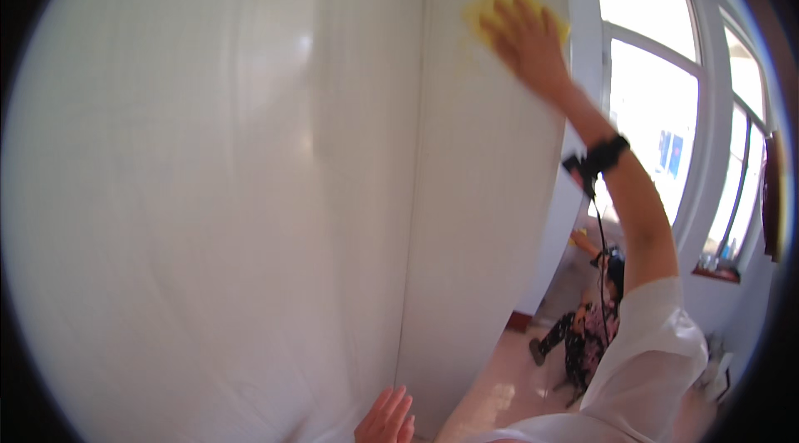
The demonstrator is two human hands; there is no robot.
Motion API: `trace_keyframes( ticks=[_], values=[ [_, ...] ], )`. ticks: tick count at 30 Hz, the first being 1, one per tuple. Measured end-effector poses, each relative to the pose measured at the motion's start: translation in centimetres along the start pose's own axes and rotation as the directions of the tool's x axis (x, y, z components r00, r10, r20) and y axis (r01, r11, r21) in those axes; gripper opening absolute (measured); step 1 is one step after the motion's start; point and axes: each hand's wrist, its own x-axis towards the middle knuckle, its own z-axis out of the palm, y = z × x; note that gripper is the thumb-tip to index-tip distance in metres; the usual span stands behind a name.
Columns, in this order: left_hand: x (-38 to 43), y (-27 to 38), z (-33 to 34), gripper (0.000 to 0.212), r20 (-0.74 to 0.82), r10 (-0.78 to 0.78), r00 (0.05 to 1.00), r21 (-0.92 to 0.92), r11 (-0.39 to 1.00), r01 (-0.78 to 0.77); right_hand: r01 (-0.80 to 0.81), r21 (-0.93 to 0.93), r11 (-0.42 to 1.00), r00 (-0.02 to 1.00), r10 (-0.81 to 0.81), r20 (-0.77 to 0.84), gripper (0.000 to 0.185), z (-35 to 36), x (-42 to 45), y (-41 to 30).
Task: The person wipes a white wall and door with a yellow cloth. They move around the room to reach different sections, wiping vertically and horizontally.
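With spread fingers, my right hand (529,52) presses a yellow cloth (477,9) flat against the upper part of a pale, smooth panel (487,181), close to its right edge. A black strap with a small device (602,159) and a cable sits on my right forearm. My left hand (386,419) is low in the picture, near the thin vertical seam between the two pale panels, its fingers slightly apart and nothing seen in it. Whether it touches the surface I cannot tell.
Another person (596,324) is low down at the right, one hand on a yellow cloth (580,235). Tall windows (652,118) stand at the right, with small items on a dark red sill (716,274). Below lies a shiny tiled floor (499,380).
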Motion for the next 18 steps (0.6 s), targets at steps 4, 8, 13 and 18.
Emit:
trace_keyframes(
  ticks=[4,8,13,18],
  values=[
    [0.4,-2.2,3.1,0.051,0.007,-0.012,1.000,-0.055,0.998,0.013,-0.166,0.052,0.985,0.984,0.169,-0.059,0.039,-0.5,0.5,2.1],
    [0.8,-2.2,3.4,0.050,-0.002,-0.058,0.998,-0.015,0.998,0.058,-0.246,0.043,0.968,0.969,0.246,-0.009,0.041,-2.3,-5.5,-3.5],
    [-0.6,-2.9,4.8,0.050,0.046,-0.114,0.992,-0.040,0.992,0.116,-0.373,0.283,0.883,0.915,0.301,0.268,0.045,-8.9,-18.4,-14.8],
    [-0.8,-3.4,6.3,0.044,0.098,-0.129,0.987,-0.080,0.987,0.137,-0.596,0.271,0.756,0.762,0.425,0.489,0.056,-12.4,-28.9,-22.2]
  ],
)
